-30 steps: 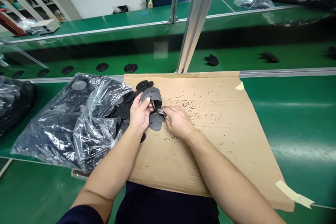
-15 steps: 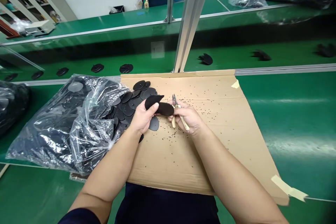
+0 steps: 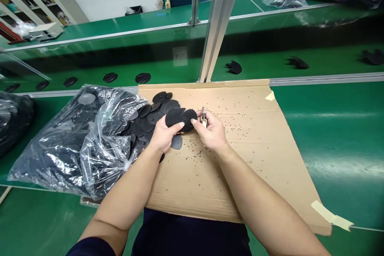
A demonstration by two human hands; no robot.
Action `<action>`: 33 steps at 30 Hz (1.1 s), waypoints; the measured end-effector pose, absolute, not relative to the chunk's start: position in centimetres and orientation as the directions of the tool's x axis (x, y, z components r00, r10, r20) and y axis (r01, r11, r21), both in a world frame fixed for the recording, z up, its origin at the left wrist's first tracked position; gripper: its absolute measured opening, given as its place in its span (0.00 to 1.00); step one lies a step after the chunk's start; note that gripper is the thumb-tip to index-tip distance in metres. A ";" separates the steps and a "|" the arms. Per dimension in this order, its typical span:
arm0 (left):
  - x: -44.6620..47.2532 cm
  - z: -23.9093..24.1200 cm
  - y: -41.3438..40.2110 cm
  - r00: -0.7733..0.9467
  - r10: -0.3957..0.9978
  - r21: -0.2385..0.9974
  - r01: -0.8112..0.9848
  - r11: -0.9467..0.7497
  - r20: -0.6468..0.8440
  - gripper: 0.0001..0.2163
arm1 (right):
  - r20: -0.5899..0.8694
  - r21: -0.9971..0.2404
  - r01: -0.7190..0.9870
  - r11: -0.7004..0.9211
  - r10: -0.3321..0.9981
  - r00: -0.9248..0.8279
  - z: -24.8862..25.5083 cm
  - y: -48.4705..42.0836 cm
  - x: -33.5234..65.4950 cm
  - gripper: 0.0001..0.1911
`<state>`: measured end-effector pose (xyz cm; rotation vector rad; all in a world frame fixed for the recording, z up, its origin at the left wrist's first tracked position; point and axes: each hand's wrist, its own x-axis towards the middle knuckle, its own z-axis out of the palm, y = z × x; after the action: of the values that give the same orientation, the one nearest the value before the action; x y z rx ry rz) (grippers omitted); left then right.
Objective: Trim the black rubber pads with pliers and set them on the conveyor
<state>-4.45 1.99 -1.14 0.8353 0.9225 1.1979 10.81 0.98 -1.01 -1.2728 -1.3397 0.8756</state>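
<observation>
My left hand [image 3: 163,134] is closed around a fanned stack of black round plastic discs [image 3: 174,117], thumb on top. My right hand [image 3: 213,132] pinches the edge of the foremost disc [image 3: 189,120] between thumb and finger. Tucked in that same hand is a pair of cutting pliers [image 3: 203,118], jaws pointing up and away; its pale handles are mostly hidden by the fingers. Loose black discs [image 3: 147,122] lie heaped just left of my left hand. They spill from a clear plastic bag [image 3: 105,128].
Under my hands a cardboard sheet [image 3: 255,160] covers the green bench, with small black bits scattered over it. Tape [image 3: 331,216] holds its right corner. Beyond it, a green belt [image 3: 180,73] carries black parts [image 3: 110,77]. A metal post [image 3: 217,24] rises behind the cardboard.
The discs have turned from edge-on to face-up and now fan out between both hands. My right hand has rotated, pinching a disc edge, and the pliers' handles are now mostly covered.
</observation>
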 end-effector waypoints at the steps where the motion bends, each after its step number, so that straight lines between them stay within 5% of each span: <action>1: -4.4 -1.2 2.0 0.117 0.985 0.910 -0.381 0.163 -0.127 0.21 | 0.219 -0.953 0.237 0.191 0.971 0.098 -0.9 0.9 10.8 0.10; 33: -4.6 -1.0 1.5 0.274 0.958 0.854 -0.477 0.208 -0.081 0.16 | 0.194 -0.963 0.185 0.198 0.980 -0.038 -1.2 0.7 10.9 0.18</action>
<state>-4.57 1.52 -1.01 0.8247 0.7206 1.1288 10.89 0.72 -1.23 -1.1843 -1.4474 0.9788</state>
